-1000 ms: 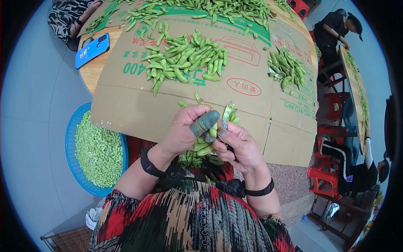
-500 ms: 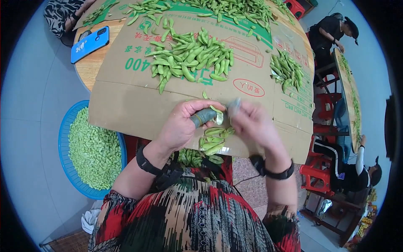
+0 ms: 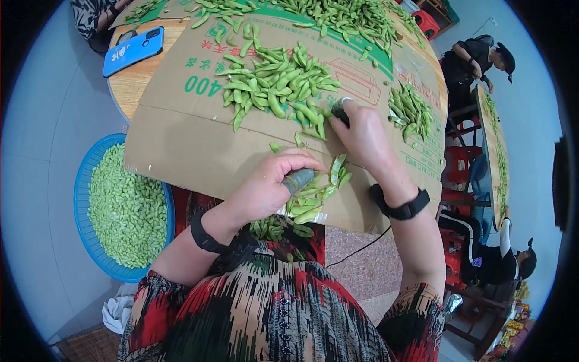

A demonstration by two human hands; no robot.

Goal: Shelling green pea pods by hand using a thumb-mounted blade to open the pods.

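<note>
My left hand (image 3: 271,184) is closed low over the cardboard, its thumb in a dark grey-green cover with a band; whatever its curled fingers hold is hidden. Beside it lie split green soybean pods (image 3: 307,205), one of them (image 3: 338,169) standing half upright near the fingertips. Farther out, my right hand (image 3: 365,133) bends down at the near right edge of a heap of whole soybean pods (image 3: 277,78). A dark cover sits on one of its digits. Its curled fingers meet the outermost pods, but what they grip cannot be made out.
Flattened cardboard (image 3: 181,145) covers much of the round wooden table. A smaller pod pile (image 3: 410,111) lies right, a bigger one (image 3: 338,18) at the far side. A blue phone (image 3: 134,51) rests far left. Below stands a blue basket (image 3: 81,205) of shelled beans. Other people work nearby.
My right hand has moved away from the left, up to the heap's edge, where several pods have shifted nearer. The opened pod at my left hand's fingertips is no longer there.
</note>
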